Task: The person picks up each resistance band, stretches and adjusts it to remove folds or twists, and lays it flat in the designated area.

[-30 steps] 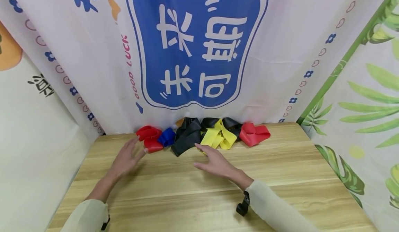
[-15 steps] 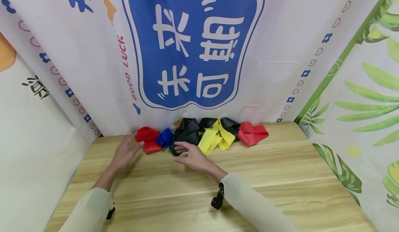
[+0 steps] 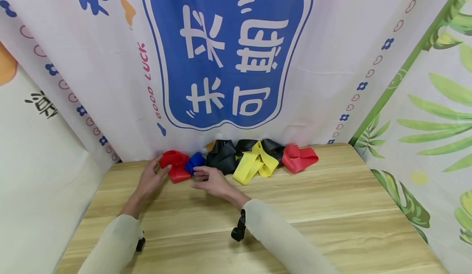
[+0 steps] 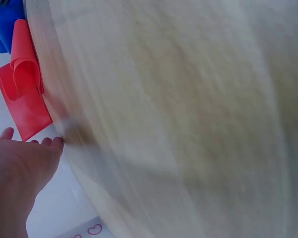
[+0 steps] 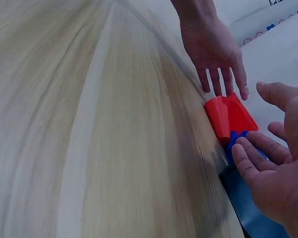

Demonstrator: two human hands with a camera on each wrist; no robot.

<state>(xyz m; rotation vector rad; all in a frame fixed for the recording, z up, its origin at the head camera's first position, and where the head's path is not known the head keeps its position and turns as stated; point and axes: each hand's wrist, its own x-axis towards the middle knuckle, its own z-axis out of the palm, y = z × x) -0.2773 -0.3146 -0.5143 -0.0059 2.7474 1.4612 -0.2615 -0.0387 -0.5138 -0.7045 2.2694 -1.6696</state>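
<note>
At the far edge of the desk, two reds were counted: a left red band and a right red band. Between them were spread one blue band, one yellow band and tangled black bands, their number unclear. The left hand was held wide beside the left red band, the right hand loosely parted beside the blue band.

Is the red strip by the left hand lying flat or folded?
Folded: the red strip bends back over itself, making a loop clear in the left wrist view.
</note>
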